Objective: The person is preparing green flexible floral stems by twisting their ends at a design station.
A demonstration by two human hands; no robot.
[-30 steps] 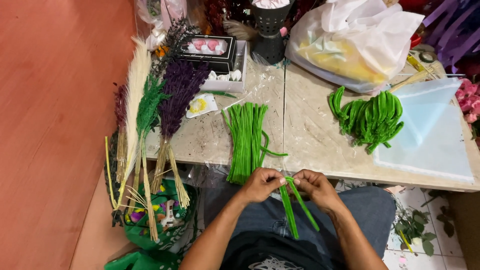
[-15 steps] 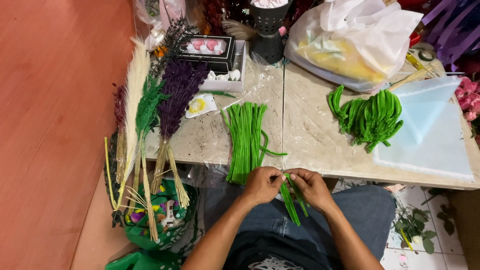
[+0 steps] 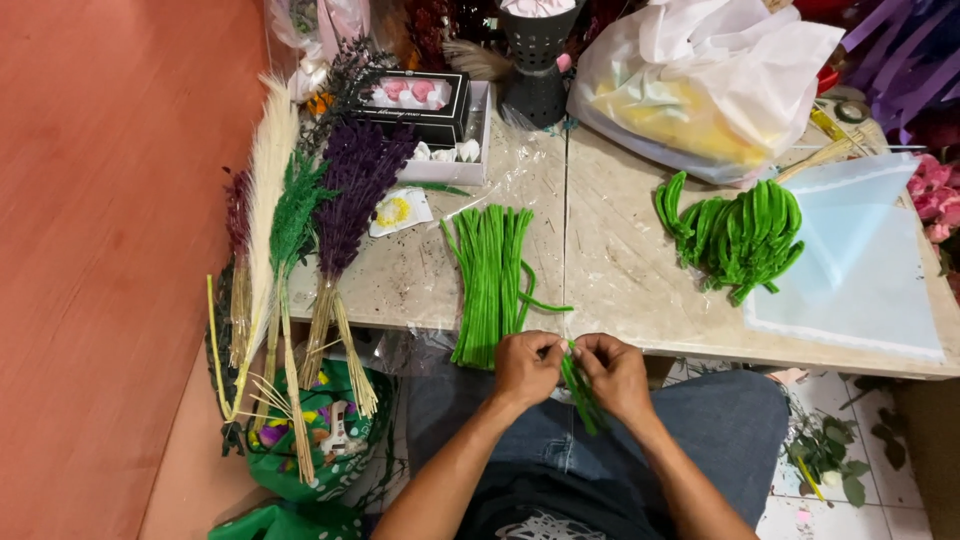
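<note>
Both hands meet just over the lap at the table's near edge: the left hand (image 3: pixel 527 366) and the right hand (image 3: pixel 613 374) are each closed in a pinch on a few green fuzzy stems (image 3: pixel 580 395), whose lower ends hang down toward the jeans. It looks like the twisting or binding step, the stems being worked together at their tops, though the fingers hide the exact joint, so I can't be sure. The next move would call for a firm grip from one hand while the other turns or feeds, without letting the loose ends splay. Just beyond the left hand lies the straight bundle of green stems (image 3: pixel 488 280), overhanging the marble table (image 3: pixel 610 260). Farther right sits a heap of bent green stems (image 3: pixel 742 235) beside a pale blue sheet (image 3: pixel 860 270). To the left, dried purple and cream sprays (image 3: pixel 320 220) lean off the edge. At the back stand a white plastic bag (image 3: pixel 700 80) and a black box of pink flowers (image 3: pixel 415 100); none of these crowd the hands.
</note>
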